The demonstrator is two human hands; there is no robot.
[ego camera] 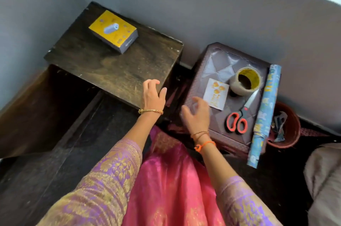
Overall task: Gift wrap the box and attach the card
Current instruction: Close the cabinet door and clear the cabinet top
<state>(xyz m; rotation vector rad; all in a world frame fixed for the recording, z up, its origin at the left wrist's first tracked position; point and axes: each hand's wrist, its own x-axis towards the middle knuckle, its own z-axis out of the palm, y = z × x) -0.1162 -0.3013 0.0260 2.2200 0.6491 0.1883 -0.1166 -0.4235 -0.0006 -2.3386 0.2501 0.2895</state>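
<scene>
Your left hand (152, 94) rests on the dark worktop's (118, 63) near edge, fingers loosely curled, holding nothing. Your right hand (195, 113), blurred, fingers spread, hovers over the stool (217, 59) just beside the card (216, 93). Yellow box (113, 31) sits at the worktop's far side; tape (244, 81), scissors (239, 115), wrapping roll (264, 115) on the stool

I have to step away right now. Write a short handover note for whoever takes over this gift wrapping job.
Left hand: empty, at the wooden table edge.
Right hand: empty, fingers spread over the stool.
Box: unwrapped, on the table's far side.
On the stool: card, tape roll, scissors, rolled wrapping paper at its right edge.
Done: nothing.
Left: cut paper, wrap, tape, attach card.
</scene>
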